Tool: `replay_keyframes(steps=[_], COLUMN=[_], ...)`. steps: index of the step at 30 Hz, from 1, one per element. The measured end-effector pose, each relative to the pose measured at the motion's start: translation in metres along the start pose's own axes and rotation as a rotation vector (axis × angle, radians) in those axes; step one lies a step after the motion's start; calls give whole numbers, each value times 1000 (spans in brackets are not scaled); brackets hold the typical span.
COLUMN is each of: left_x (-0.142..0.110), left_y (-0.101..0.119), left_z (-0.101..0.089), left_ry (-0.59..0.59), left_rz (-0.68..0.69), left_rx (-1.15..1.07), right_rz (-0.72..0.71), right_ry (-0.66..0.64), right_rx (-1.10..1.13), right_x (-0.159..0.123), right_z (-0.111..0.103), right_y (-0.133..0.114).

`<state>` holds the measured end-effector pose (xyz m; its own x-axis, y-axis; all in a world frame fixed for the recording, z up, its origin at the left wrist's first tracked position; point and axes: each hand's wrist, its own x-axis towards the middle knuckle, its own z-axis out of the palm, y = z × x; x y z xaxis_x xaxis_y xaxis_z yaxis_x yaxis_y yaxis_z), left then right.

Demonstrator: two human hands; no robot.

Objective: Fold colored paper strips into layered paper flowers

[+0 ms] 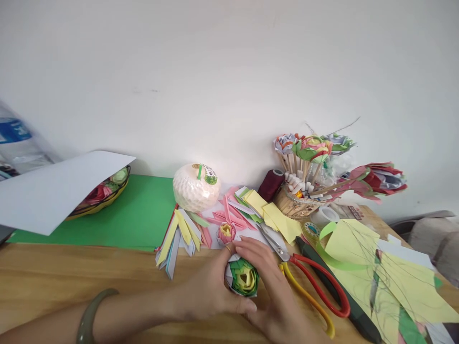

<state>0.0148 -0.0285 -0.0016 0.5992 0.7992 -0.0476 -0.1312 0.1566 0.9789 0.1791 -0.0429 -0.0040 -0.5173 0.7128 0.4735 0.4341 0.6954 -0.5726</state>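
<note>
Between my two hands is a folded paper flower point(244, 278) with green and white outer petals and a yellow centre, facing up toward me. My left hand point(215, 282) wraps its left side, with the thumb below it. On the right side, my right hand point(268, 282) curls its fingers over the top and brings its thumb near the bottom. Just beyond the fingers rests a smaller pink and yellow paper flower point(226, 232). Folded strips in yellow and pale blue point(179, 239) and pink folded strips point(229, 215) lie close by.
To the right are red-and-yellow-handled scissors point(287, 253), a dark green long tool point(344, 296) and yellow paper sheets point(405, 282) with loose threads. Behind stand a basket of paper flowers point(299, 205), a maroon thread spool point(271, 185) and a wrapped white coconut point(196, 187). Green board point(150, 210) lies left.
</note>
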Motion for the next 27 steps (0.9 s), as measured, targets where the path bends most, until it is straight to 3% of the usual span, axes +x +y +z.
replay_keyframes(steps=[7, 11, 14, 18, 19, 23, 27], left_x=[-1, -4, -6, -7, -7, -6, -2], left_y=[-1, 3, 0, -12, -14, -17, -16], left_z=[-4, -3, -3, -4, -4, -2, -1], left_ry=[-73, -174, -233, -173, -181, -193, -157], left_rz=[10, -95, -233, -349, -357, -391, -423], left_rx=[-8, -29, 1, 163, 176, 168, 247], right_rz=[5, 64, 278, 583, 621, 577, 510], right_ry=[-29, -1, 35, 190, 158, 135, 159], right_rx=[70, 68, 8, 19, 24, -116, -92], right_x=[7, -7, -34, -67, -70, -66, -51], right_z=[-11, -19, -22, -30, -33, -41, -41], right_y=[-11, -15, -2, 25, 30, 37, 36])
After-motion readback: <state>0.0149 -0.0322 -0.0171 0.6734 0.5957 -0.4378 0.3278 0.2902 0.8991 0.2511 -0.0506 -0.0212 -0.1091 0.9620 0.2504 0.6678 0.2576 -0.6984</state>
